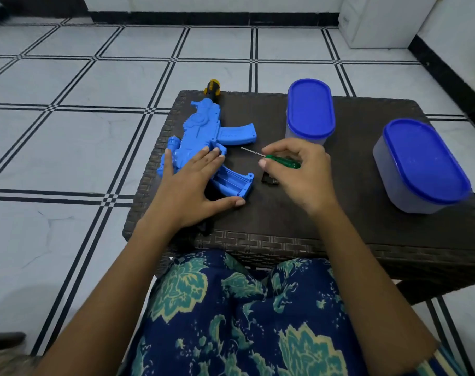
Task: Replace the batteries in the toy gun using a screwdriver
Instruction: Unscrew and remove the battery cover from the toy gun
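From the head camera, a dark woven counter (339, 229) stands in front of the seated person, whose lap is covered by a blue cloth with green flower patterns (230, 321).

The blue toy gun (203, 128) lies flat on the left part of the counter. Its yellow and black muzzle (212, 87) points away from the person and reaches past the far edge. A curved magazine juts out to the right. Nearer the person, a second blue part (232, 183) shows long grooves on its upper face.

The left hand (193, 185) rests on the rear half of the gun with its fingers straight and spread, fingertips on the blue body and thumb stretched out to the right along the counter.

The right hand (298, 172) grips a screwdriver (281, 160) with a clear green handle, fingers curled round it. The thin metal shaft points left and away, towards the gun. Its tip is in the air just beside the magazine and touches nothing. A small dark object (269, 181) lies on the counter under this hand; what it is cannot be told.

Two pale tubs with blue oval lids stand on the counter: one (311, 109) at the far edge behind the right hand, the other (423, 164) well to the right.

The floor (68, 131) is white tile with dark double lines.
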`<state>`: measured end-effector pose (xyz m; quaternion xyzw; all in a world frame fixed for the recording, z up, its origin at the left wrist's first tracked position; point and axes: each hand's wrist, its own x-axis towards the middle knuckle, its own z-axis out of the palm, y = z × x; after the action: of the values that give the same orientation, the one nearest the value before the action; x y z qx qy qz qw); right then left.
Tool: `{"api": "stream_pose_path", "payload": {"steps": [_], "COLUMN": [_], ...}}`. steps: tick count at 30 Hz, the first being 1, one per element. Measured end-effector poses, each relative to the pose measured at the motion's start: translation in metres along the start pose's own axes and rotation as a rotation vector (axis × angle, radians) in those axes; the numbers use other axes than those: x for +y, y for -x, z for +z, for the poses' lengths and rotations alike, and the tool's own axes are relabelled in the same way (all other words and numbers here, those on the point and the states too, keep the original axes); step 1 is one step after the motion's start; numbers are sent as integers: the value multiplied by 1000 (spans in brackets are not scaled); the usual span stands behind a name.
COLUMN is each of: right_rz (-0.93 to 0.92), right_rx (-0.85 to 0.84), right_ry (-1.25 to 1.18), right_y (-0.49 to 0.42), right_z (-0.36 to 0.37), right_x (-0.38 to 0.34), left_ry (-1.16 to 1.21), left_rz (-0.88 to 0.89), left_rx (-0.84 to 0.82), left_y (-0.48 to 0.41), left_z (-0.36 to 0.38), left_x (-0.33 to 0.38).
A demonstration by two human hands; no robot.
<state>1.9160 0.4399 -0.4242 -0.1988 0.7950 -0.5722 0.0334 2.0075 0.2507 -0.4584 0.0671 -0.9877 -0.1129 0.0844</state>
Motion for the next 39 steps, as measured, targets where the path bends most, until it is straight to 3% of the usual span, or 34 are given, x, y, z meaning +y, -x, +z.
{"api": "stream_pose_path", "payload": {"steps": [4,8,11,16,20,33,35,39], "right_rz": [-8,28,53,231,332,339,296,31], "right_rx": [66,218,273,232,131,-4,17,62], "right_ry": [223,363,542,681,705,742,758,634], "right_y": [-6,-7,-4,-1,-1,-3,0,0], "right_z": [-6,-26,-49,-63,-62,-52,-50,-28], "right_x": [12,18,19,24,22,15,9,-15], "left_ry": [67,124,125,110,89,81,87,110], "left_rz": [-16,-171,-247,-280,-286,-300,-314,-309], "left_rx": [-29,107,121,80,65,93,95,119], "left_y": [-2,5,8,10,12,15,17,15], "left_z": [-2,3,2,0,2,3,3,4], "left_x": [5,5,2,4,8,9,11,11]}}
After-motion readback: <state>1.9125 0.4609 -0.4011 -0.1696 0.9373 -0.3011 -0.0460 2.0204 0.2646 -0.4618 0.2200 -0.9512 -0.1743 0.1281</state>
